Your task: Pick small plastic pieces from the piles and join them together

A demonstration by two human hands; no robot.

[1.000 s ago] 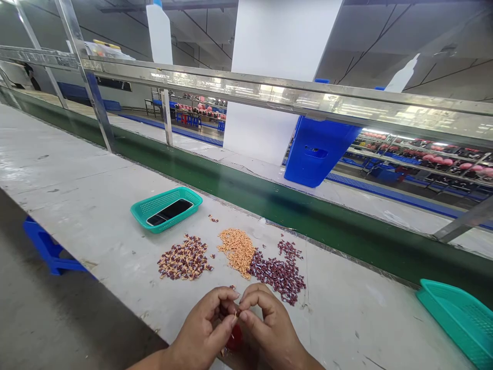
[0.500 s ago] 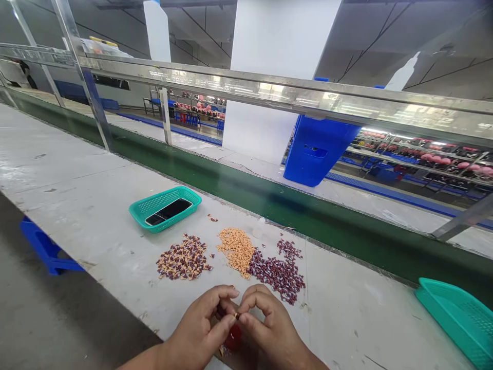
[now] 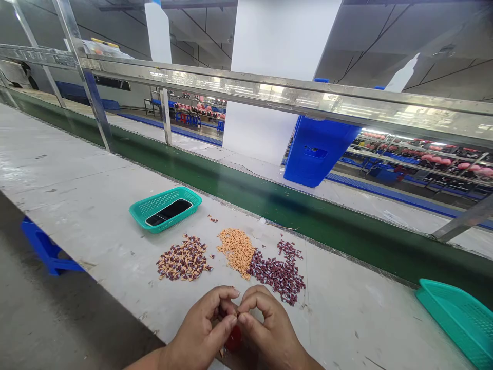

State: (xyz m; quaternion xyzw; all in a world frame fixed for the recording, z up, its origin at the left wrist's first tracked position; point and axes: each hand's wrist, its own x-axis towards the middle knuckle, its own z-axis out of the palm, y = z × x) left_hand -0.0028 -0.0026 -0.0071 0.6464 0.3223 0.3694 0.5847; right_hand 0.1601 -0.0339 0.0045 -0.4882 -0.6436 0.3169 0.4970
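My left hand (image 3: 210, 329) and my right hand (image 3: 265, 326) meet at the front edge of the table, thumbs and fingertips pinched together. Between them is a tiny piece, mostly hidden by the fingers. A red round object (image 3: 234, 339) shows just below the fingertips. Beyond my hands lie three piles of small pieces: a mixed orange and dark purple pile (image 3: 184, 258) at the left, an orange pile (image 3: 235, 247) in the middle, and a dark purple pile (image 3: 279, 277) touching it on the right.
A green basket (image 3: 140, 209) holding a phone (image 3: 171, 211) stands behind the mixed pile. More green baskets (image 3: 454, 318) are at the right edge. A green belt (image 3: 246, 189) runs behind the table (image 3: 96, 205). A blue bin (image 3: 319, 151) hangs beyond it.
The fingertips of both hands have shifted slightly and now cover more of the tiny piece between them. The piles and baskets have not moved.
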